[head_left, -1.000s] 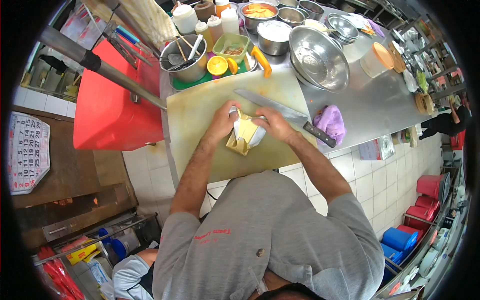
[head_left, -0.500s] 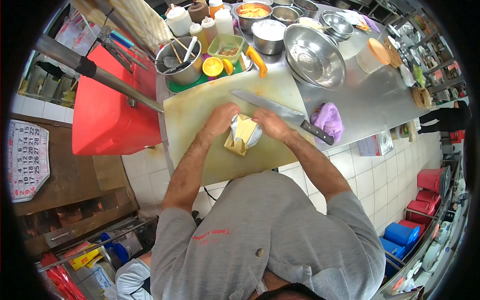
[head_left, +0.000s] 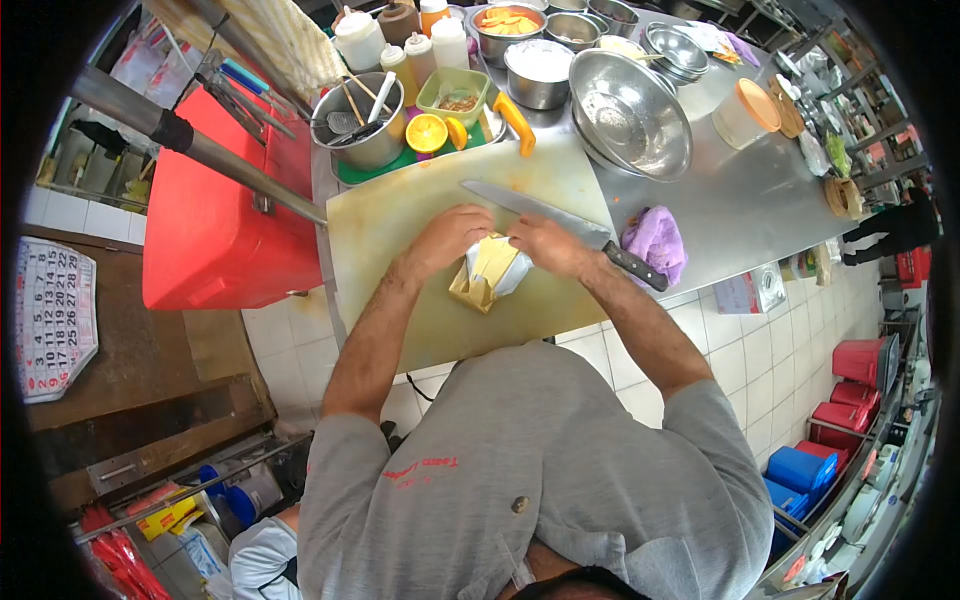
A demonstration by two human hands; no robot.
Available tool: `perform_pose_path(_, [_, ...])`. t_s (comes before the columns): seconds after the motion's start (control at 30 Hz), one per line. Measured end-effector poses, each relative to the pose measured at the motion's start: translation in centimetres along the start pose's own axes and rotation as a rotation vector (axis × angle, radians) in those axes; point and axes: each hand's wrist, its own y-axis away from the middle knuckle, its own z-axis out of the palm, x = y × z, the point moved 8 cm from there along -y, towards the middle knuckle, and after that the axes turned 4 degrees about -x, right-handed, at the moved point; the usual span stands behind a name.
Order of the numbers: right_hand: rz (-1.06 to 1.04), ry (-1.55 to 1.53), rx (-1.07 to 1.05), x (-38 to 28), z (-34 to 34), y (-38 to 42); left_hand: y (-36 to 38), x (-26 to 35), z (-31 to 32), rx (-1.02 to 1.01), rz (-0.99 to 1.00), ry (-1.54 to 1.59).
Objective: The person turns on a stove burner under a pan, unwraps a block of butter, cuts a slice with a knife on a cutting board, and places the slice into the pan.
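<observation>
A pale yellow block of butter point(head_left: 492, 262) lies on the cutting board point(head_left: 400, 205), partly bared from its gold and silver foil wrapper point(head_left: 474, 292). My left hand point(head_left: 455, 236) has its fingers closed at the wrapper's far left edge. On the far right edge, my right hand point(head_left: 550, 246) pinches the foil. The fingertips of both hands are partly hidden. Just beyond the right hand rests a large kitchen knife point(head_left: 545, 212), its black handle over the board's right edge. A purple cloth point(head_left: 655, 243) sits beside that handle.
At the back are a pot of utensils point(head_left: 362, 110), a cut orange point(head_left: 427, 132), a green container point(head_left: 452, 92) and squeeze bottles point(head_left: 358, 38). Large steel bowls point(head_left: 632, 112) stand back right. A red bin point(head_left: 230, 215) is at left, under a metal pole point(head_left: 250, 178). A person point(head_left: 900, 225) stands far right.
Both hands have shifted slightly along the wrapper's far edge, and the foil there sits a little differently. The butter stays in place. The far-right person has moved.
</observation>
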Motion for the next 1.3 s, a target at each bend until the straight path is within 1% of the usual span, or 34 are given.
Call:
perform_pose_path(0.03, [0.055,0.07,-0.093,0.2,0.6,-0.2,-0.3,-0.3,-0.1,0.0,0.0,0.0])
perform_pose_path(0.07, [0.056,0.07,-0.094,0.1,0.8,-0.2,-0.5,-0.8,0.5,-0.079,-0.026,-0.023])
perform_pose_path(0.1, [0.048,0.124,-0.051,0.1,0.9,-0.1,-0.6,-1.1,1.2,-0.158,-0.051,-0.046])
perform_pose_path(0.13, [0.039,0.179,-0.008,0.1,1.1,0.1,-0.6,-1.3,1.5,-0.157,-0.05,-0.047])
perform_pose_path(0.17, [0.037,0.181,-0.008,0.2,1.5,0.2,-0.7,-1.5,1.6,-0.1,-0.065,-0.053])
perform_pose_path(0.2, [0.041,0.149,0.078,0.5,1.3,0.5,-0.7,-1.8,1.5,-0.043,-0.081,-0.06])
perform_pose_path(0.23, [0.045,0.115,0.164,0.8,1.1,0.6,-0.8,-1.6,1.6,-0.043,-0.082,-0.061])
perform_pose_path(0.27, [0.047,0.113,0.162,1.1,1.6,0.6,-0.8,-1.9,1.6,-0.012,-0.169,-0.064])
perform_pose_path(0.3, [0.088,0.022,0.239,1.9,1.5,0.7,-0.8,-2.3,1.6,0.017,-0.255,-0.066])
perform_pose_path(0.33, [0.128,-0.067,0.315,2.5,1.2,0.8,-1.2,-2.0,1.6,0.017,-0.255,-0.065])
perform_pose_path(0.37, [0.127,-0.068,0.312,2.6,1.5,0.6,-1.3,-2.3,1.6,0.003,-0.33,-0.058])
perform_pose_path(0.4, [0.207,-0.052,0.346,3.3,1.6,0.6,-1.3,-2.7,1.6,-0.01,-0.407,-0.051])
perform_pose_path(0.43, [0.284,-0.034,0.38,3.7,1.4,0.6,-1.4,-2.9,1.8,-0.006,-0.412,-0.052])
perform_pose_path(0.47, [0.281,-0.033,0.376,3.7,1.4,0.3,-1.4,-3.5,2.1,0.002,-0.458,-0.061])
perform_pose_path(0.5, [0.34,-0.032,0.359,4.1,1.5,0.3,-1.4,-4.0,2.3,0.01,-0.504,-0.067])
perform_pose_path(0.53, [0.399,-0.03,0.34,4.6,1.7,0.3,-1.5,-4.2,2.3,0.014,-0.51,-0.065])
perform_pose_path(0.57, [0.392,-0.03,0.33,4.5,1.7,0.2,-1.3,-4.6,2.1,0.068,-0.549,0.039])
perform_pose_path(0.6, [0.407,-0.104,0.356,4.9,1.3,0.2,-1.0,-5.1,1.8,0.128,-0.585,0.14])
perform_pose_path(0.63, [0.42,-0.177,0.384,5.1,0.7,0.2,-0.7,-4.6,1.5,0.141,-0.59,0.137])
perform_pose_path(0.67, [0.408,-0.174,0.378,5.0,0.0,0.1,0.4,-4.1,0.4,0.313,-0.624,0.18])
perform_pose_path(0.7, [0.399,-0.255,0.322,5.1,0.1,0.5,1.8,-3.8,-0.3,0.483,-0.661,0.226])
perform_pose_path(0.73, [0.391,-0.336,0.264,5.0,0.4,0.6,2.4,-3.7,-0.1,0.491,-0.674,0.225])
perform_pose_path(0.8, [0.389,-0.337,0.193,5.5,0.8,0.6,2.7,-3.5,1.4,0.273,-0.707,0.128])
perform_pose_path(0.83, [0.39,-0.332,0.14,5.6,1.1,0.3,2.9,-3.3,1.3,0.285,-0.717,0.126])
perform_pose_path(0.9, [0.403,-0.307,0.143,5.6,1.2,0.4,3.0,-3.2,1.6,0.285,-0.798,0.23])
perform_pose_path(0.97, [0.415,-0.282,0.146,5.6,1.3,0.7,2.9,-3.1,1.6,0.294,-0.817,0.226])
perform_pose_path(1.03, [0.374,-0.232,0.208,5.2,0.9,0.7,2.7,-3.1,1.8,0.303,-0.838,0.221])
perform_pose_path(1.07, [0.362,-0.231,0.197,5.0,1.1,0.7,2.6,-3.1,1.8,0.312,-0.84,0.191])
perform_pose_path(1.13, [0.368,-0.168,0.262,4.8,1.0,1.0,2.8,-3.1,1.7,0.33,-0.855,0.159])
perform_pose_path(1.23, [0.318,-0.128,0.275,4.4,0.8,1.3,3.0,-3.1,1.8,0.375,-0.84,0.209])
perform_pose_path(1.27, [0.318,-0.127,0.276,4.5,0.6,1.5,3.1,-3.3,2.0,0.402,-0.816,0.268])
perform_pose_path(1.3, [0.324,-0.24,0.256,4.8,0.6,1.8,3.2,-3.5,2.2,0.426,-0.79,0.326])
